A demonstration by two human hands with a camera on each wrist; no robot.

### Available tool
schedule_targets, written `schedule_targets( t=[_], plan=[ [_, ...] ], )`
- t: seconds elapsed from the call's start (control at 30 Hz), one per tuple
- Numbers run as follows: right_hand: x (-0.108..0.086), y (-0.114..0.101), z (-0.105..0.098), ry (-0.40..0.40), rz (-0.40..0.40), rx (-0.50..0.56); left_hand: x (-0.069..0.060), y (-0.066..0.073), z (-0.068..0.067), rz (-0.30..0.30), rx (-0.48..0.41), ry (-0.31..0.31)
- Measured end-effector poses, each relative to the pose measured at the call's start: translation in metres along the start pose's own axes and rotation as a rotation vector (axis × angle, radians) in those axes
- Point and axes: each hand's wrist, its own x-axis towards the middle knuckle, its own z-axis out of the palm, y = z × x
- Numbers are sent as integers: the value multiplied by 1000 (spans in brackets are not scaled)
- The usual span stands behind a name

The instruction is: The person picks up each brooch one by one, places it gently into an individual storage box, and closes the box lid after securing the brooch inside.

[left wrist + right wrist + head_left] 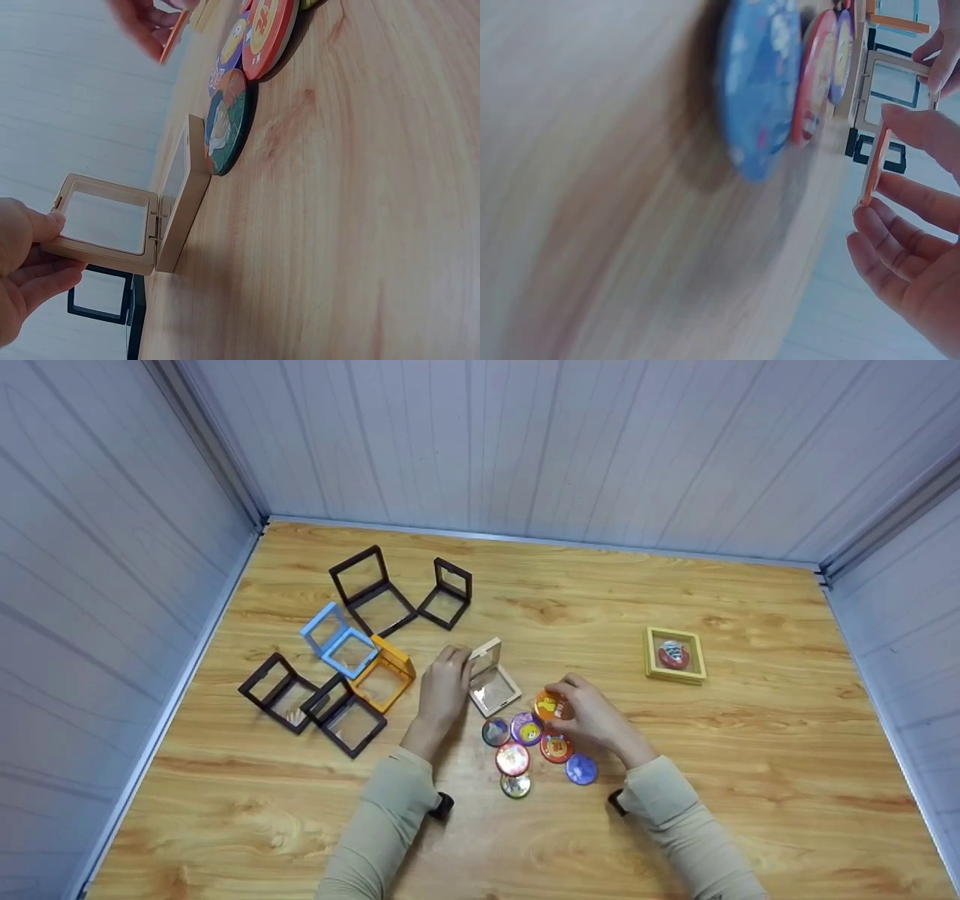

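Head view: your right hand [592, 714] pinches the orange badge [549, 706] just right of the beige frame [493, 691] — your left hand [444, 682] grips its raised lid [485, 660]; badge height's hard to judge.

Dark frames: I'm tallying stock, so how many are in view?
4: large frame at the back, small frame right of it, leftmost frame, and frontmost frame beside the leftmost.

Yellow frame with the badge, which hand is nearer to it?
Right. The right hand is below and left of the yellow frame in the head view; the left hand is farther left.
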Motion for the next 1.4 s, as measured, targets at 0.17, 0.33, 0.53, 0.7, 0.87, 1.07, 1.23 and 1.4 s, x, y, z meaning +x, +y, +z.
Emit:
schedule_targets(
  t=[0.17, 0.33, 0.53, 0.7, 0.87, 1.07, 1.23, 1.4],
  plan=[
    [9, -9, 2, -1, 42, 26, 1, -1, 0, 1, -2, 0],
    [19, -17, 6, 32, 49, 39, 1, -2, 1, 13, 8, 4],
    [30, -25, 12, 94, 41, 3, 1, -2, 1, 24, 8, 1],
    [39, -31, 17, 118, 50, 11, 0, -2, 1, 21, 7, 7],
    [49, -33, 23, 127, 19, 27, 1, -2, 1, 20, -3, 7],
    [58, -36, 29, 110, 4, 39, 0, -2, 1, 14, -7, -1],
    [65, -39, 35, 103, 21, 40, -1, -3, 2, 24, -7, 10],
    [69, -41, 40, 113, 15, 23, -2, -3, 1, 27, -11, 14]
  ],
)
